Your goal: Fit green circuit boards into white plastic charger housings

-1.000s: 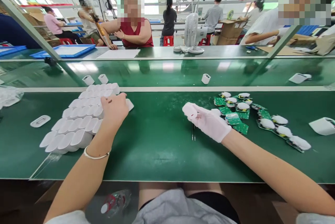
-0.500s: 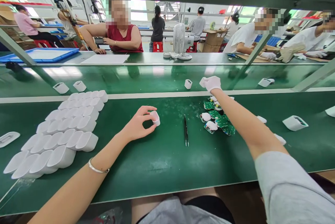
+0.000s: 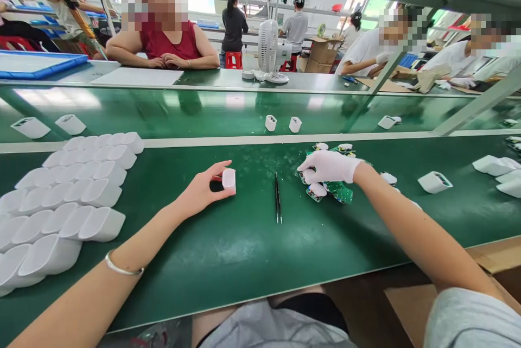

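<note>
Head-worn view, looking forward and down, seemingly tilted, green bench (image 3: pixel 244 245) close

A small white case (image 3: pixel 229 179) was held between the thumb and fingers of the bare left hand (image 3: pixel 199 189), over the middle of the worktop (image 3: pixel 244 272). The gloved right hand (image 3: pixel 331 166) was poised at a cluster of green circuit boards (image 3: pixel 342 193) — its fingertip contact could not be made out. Black tweezers (image 3: pixel 277 198) were laid between the hands, tips toward the near edge. Rows of white shells (image 3: pixel 101 224) were packed along the left edge; beyond the far edge, a fan (image 3: pixel 267 49) was stood on a counter (image 3: pixel 220 77).
</note>
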The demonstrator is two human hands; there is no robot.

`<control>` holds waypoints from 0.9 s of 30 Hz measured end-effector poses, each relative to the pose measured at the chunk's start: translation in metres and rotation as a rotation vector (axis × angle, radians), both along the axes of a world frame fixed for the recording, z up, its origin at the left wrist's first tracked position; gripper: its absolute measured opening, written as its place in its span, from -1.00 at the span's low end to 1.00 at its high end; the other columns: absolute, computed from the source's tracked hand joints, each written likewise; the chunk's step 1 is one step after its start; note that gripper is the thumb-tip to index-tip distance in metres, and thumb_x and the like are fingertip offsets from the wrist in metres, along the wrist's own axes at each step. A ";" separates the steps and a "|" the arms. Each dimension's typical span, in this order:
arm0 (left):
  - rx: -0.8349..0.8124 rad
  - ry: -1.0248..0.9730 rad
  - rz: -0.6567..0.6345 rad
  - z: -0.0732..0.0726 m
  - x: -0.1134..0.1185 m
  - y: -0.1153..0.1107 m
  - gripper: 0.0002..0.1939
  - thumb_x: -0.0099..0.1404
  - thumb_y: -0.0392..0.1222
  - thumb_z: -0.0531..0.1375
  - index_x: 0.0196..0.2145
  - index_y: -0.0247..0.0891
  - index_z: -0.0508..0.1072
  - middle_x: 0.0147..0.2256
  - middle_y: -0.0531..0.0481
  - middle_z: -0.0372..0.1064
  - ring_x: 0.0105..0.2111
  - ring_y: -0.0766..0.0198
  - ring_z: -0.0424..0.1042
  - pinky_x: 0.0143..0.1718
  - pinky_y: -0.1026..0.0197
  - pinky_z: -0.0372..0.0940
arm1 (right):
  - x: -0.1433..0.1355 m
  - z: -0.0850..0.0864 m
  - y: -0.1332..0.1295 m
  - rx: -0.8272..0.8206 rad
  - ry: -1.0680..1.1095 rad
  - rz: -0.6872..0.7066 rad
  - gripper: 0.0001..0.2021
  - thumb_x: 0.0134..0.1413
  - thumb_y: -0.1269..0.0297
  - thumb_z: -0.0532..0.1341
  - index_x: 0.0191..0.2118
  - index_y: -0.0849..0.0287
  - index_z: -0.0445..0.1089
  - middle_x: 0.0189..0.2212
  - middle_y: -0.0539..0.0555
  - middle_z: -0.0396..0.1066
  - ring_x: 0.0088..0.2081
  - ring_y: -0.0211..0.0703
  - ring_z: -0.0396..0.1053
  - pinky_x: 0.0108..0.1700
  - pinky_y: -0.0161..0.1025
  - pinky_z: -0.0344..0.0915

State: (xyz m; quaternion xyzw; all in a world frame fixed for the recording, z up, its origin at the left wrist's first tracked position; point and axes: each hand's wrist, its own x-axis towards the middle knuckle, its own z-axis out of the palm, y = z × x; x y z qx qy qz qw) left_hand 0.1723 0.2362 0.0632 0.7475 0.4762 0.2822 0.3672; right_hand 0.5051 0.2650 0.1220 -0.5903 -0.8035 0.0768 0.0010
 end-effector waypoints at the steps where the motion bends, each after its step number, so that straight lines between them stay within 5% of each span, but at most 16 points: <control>1: 0.009 0.006 0.003 0.000 0.000 0.000 -0.27 0.09 0.08 0.26 0.16 -0.18 0.17 0.02 -0.12 0.37 -0.03 0.09 0.39 0.10 -0.08 0.21 | -0.002 -0.004 -0.003 0.001 -0.005 0.000 -0.78 -0.17 0.19 0.28 -0.30 -0.02 0.56 -0.37 -0.03 0.53 -0.37 -0.15 0.43 -0.33 -0.31 0.29; 4: 0.026 0.031 0.020 0.001 0.000 -0.002 -0.28 0.09 0.11 0.25 0.15 -0.18 0.20 0.02 -0.12 0.38 -0.05 0.08 0.40 0.09 -0.08 0.23 | -0.010 -0.016 -0.003 0.025 -0.024 0.026 -0.71 0.06 0.10 0.16 -0.13 0.01 0.48 -0.24 0.04 0.51 -0.26 -0.11 0.43 -0.30 -0.29 0.25; 10: 0.040 0.122 0.067 0.002 0.008 -0.009 -0.31 0.02 0.06 0.31 0.10 -0.17 0.31 -0.05 -0.08 0.43 -0.04 0.05 0.40 0.06 -0.04 0.26 | -0.018 -0.030 -0.005 0.082 0.000 -0.016 -0.70 0.06 0.21 0.18 -0.07 0.09 0.40 -0.24 0.11 0.49 -0.18 -0.03 0.42 -0.28 -0.24 0.24; 14: 0.119 0.097 0.011 0.003 0.016 -0.019 -0.37 0.02 0.02 0.33 0.05 -0.16 0.35 -0.06 -0.06 0.42 -0.08 0.10 0.39 0.03 -0.01 0.27 | -0.032 -0.024 -0.030 0.162 0.428 -0.126 -0.68 -0.08 0.21 0.27 -0.15 0.15 0.32 -0.35 0.07 0.48 -0.32 -0.10 0.45 -0.27 -0.21 0.31; 19: 0.298 0.077 -0.055 0.010 0.031 -0.037 -0.43 -0.05 0.00 0.38 -0.06 -0.19 0.43 -0.26 -0.01 0.37 -0.27 0.21 0.38 -0.18 0.15 0.34 | -0.069 -0.018 -0.075 -0.128 1.052 0.071 -0.66 -0.23 0.22 0.39 -0.30 0.15 0.29 -0.32 0.02 0.46 -0.35 -0.22 0.43 -0.26 -0.21 0.39; 23: 0.320 0.031 -0.050 0.012 0.039 -0.045 -0.78 0.03 -0.12 0.34 -0.36 -0.24 0.46 -0.34 0.00 0.29 -0.37 0.29 0.35 -0.31 0.24 0.32 | -0.084 -0.029 -0.085 -0.257 1.207 0.096 -0.57 -0.32 0.28 0.43 -0.20 0.15 0.42 -0.18 0.06 0.43 -0.30 -0.23 0.42 -0.21 -0.20 0.42; 27: 0.171 0.036 -0.117 0.009 0.038 -0.046 -0.74 0.16 -0.07 0.25 -0.21 -0.20 0.39 -0.22 -0.01 0.41 -0.25 0.24 0.41 -0.20 0.22 0.32 | -0.079 -0.037 -0.077 -0.427 1.287 0.012 -0.52 -0.28 0.30 0.42 -0.09 0.15 0.44 -0.13 0.08 0.44 -0.25 -0.19 0.44 -0.10 -0.11 0.41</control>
